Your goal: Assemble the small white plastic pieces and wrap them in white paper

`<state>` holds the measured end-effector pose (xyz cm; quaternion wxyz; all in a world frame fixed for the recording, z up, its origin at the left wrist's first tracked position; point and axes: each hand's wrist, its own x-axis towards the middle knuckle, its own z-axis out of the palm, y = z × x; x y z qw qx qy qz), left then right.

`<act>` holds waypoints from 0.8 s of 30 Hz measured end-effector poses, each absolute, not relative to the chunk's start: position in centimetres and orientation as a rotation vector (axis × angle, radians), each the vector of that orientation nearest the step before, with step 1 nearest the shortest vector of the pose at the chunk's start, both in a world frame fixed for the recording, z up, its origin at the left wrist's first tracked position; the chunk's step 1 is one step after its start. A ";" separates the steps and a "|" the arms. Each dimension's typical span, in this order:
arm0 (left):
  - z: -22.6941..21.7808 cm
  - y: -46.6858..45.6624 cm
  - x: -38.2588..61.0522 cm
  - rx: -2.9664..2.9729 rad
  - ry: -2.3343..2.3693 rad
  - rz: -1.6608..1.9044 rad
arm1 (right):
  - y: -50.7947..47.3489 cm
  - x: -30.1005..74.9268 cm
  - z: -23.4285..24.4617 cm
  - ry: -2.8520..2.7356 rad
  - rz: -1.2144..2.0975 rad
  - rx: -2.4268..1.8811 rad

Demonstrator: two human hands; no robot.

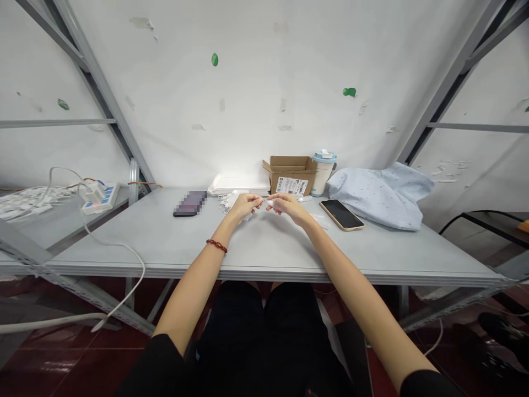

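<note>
Over the middle of the grey table, my left hand [245, 206] and my right hand [288, 205] meet almost fingertip to fingertip. My right hand is closed in a pinch on a small white piece [270, 203], whose exact kind is too small to tell. The fingers of my left hand are also pinched together, close to that piece; what they grip is hidden. Behind and beside my left hand lies a bundle of thin white cables [225, 202], partly covered by the hand.
An open cardboard box [285, 183] stands at the back beside a lidded cup [320, 175]. White trays [239, 184] lie left of the box. A phone [341, 214] and a pale blue cloth [380, 196] lie right, a dark pixelated object [190, 203] left. A power strip [101, 199] sits further left.
</note>
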<state>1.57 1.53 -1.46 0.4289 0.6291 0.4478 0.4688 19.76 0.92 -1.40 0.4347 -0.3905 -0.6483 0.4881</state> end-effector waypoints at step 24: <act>-1.4 1.5 1.6 1.544 1.096 1.148 | 1.2 19.8 -1.7 -1.608 1.225 -0.964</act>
